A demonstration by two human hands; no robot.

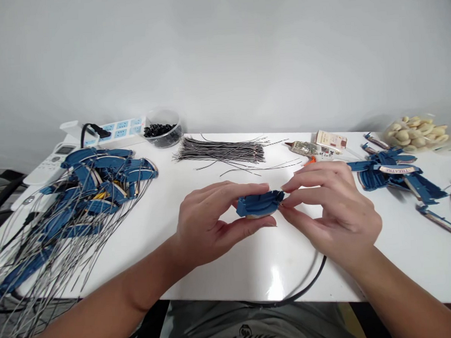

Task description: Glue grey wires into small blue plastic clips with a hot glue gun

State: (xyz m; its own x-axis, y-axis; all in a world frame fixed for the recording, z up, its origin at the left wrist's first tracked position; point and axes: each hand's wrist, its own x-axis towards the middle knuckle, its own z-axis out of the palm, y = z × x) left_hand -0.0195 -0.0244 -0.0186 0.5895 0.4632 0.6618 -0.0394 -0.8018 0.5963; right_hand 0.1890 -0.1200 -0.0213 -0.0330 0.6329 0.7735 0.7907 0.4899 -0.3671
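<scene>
Over the middle of the white table, my left hand [216,215] grips a curved blue plastic piece [259,203] between thumb and fingers. The piece has raised ridges inside and a pale lower edge. At its right end, my right hand [329,204] is closed in a pinch; whatever small thing sits between those fingertips is hidden. Behind both hands lies a bundle of thin dark wires [220,150], with a few strays. Similar blue pieces with long wires attached [97,180] are heaped at the left, and more blue pieces [392,170], one lettered "THEATRE", lie at the right.
A clear tub of small black parts [163,129] stands near a power strip [123,129] at the back left. A glue gun [303,147] and a small box [332,139] lie behind my right hand. Beige pieces fill a bag [416,131]. A black cable [307,288] crosses the front edge.
</scene>
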